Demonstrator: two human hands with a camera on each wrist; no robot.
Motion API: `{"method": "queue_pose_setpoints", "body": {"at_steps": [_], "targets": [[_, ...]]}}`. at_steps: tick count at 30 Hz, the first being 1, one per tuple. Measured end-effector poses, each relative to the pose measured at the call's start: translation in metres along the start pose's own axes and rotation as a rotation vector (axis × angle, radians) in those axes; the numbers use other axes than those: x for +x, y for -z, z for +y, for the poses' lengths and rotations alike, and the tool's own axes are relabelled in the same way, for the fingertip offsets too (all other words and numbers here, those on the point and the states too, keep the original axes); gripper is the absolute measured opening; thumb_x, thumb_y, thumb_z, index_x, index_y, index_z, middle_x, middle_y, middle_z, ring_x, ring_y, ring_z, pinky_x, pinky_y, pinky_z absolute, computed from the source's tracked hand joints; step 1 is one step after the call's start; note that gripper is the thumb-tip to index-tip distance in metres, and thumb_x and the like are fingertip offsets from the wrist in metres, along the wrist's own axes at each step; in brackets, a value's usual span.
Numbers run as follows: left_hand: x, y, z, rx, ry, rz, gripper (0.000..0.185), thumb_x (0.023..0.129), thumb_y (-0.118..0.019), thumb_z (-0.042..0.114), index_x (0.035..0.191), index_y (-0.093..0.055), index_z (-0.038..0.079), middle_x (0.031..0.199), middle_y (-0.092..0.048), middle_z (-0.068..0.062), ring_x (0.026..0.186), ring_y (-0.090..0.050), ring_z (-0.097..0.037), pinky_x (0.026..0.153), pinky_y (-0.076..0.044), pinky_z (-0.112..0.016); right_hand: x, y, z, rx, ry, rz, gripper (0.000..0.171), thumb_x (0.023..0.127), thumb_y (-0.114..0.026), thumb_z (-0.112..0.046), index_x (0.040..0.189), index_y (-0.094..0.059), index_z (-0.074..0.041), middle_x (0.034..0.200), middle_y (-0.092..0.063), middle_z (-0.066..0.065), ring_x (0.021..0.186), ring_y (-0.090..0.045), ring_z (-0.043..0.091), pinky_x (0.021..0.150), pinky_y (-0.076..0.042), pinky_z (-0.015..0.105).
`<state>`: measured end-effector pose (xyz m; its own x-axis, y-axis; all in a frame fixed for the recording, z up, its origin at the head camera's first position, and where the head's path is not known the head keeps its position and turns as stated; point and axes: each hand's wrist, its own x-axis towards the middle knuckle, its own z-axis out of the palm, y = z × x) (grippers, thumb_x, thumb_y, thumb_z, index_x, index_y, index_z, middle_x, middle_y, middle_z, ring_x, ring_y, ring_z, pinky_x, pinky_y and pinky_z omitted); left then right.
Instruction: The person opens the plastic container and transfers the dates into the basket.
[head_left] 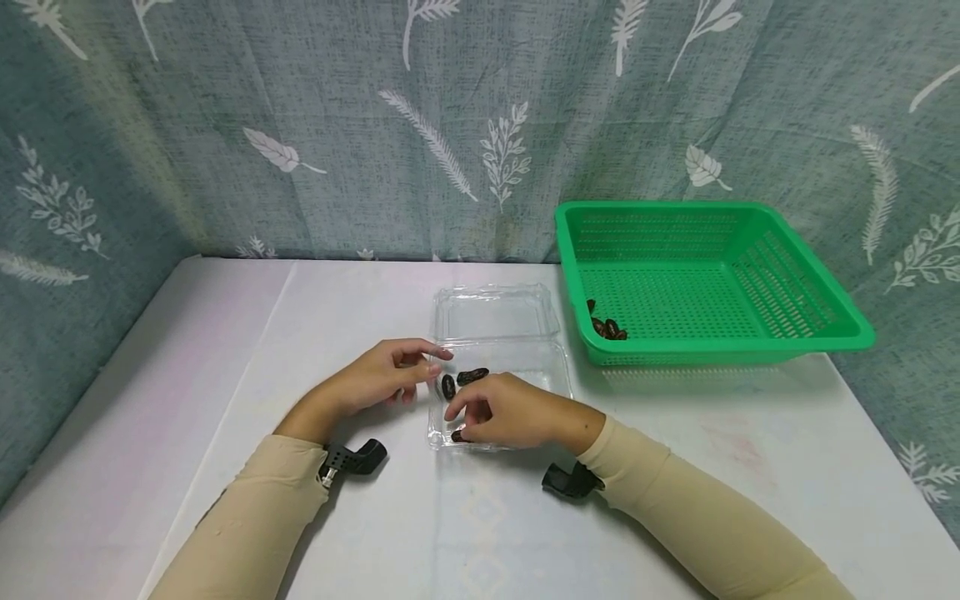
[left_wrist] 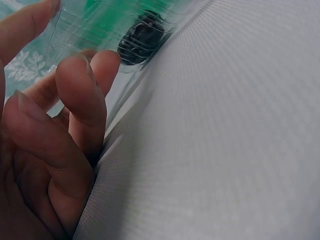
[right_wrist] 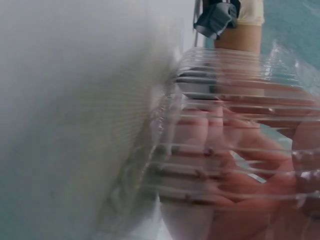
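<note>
An open clear plastic container lies mid-table with its lid folded back. Two dark dates lie in its left part. My left hand pinches the container's left rim between thumb and forefinger. In the left wrist view the fingers curl against the ribbed wall, with a date behind it. My right hand reaches into the container's near left corner, fingertips curled onto a third date. The right wrist view shows those fingers through the ribbed wall.
A green slotted basket stands at the back right of the white table, with several dates in its near left corner. A leaf-patterned curtain closes off the back and sides.
</note>
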<state>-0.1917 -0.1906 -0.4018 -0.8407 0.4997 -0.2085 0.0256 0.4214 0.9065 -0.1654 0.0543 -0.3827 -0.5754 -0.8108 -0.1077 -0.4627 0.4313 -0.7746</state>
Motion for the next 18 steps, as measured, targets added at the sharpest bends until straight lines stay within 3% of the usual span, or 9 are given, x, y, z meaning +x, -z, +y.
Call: {"method": "queue_pose_setpoints", "body": {"at_steps": [12, 18], "targets": [[0.0, -0.0003, -0.0013, -0.015, -0.008, 0.003, 0.034, 0.1, -0.062, 0.031, 0.131, -0.064, 0.017, 0.083, -0.063, -0.008, 0.059, -0.054, -0.015, 0.049, -0.041, -0.025, 0.0004, 0.0037, 0.0011, -0.035, 0.004, -0.058, 0.008, 0.089, -0.072, -0.008, 0.089, -0.08, -0.01, 0.076, -0.071, -0.007, 0.063, -0.054, -0.004, 0.063, -0.047, 0.015], [-0.0002, 0.0001, -0.0016, -0.011, -0.007, 0.002, 0.035, 0.1, -0.061, 0.03, 0.132, -0.064, 0.017, 0.082, -0.062, -0.008, 0.06, -0.054, -0.015, 0.049, -0.041, -0.025, 0.0001, 0.0044, 0.0015, -0.051, 0.026, -0.056, 0.008, 0.09, -0.071, -0.008, 0.089, -0.078, -0.01, 0.08, -0.071, -0.006, 0.067, -0.055, -0.004, 0.064, -0.048, 0.015]]}}
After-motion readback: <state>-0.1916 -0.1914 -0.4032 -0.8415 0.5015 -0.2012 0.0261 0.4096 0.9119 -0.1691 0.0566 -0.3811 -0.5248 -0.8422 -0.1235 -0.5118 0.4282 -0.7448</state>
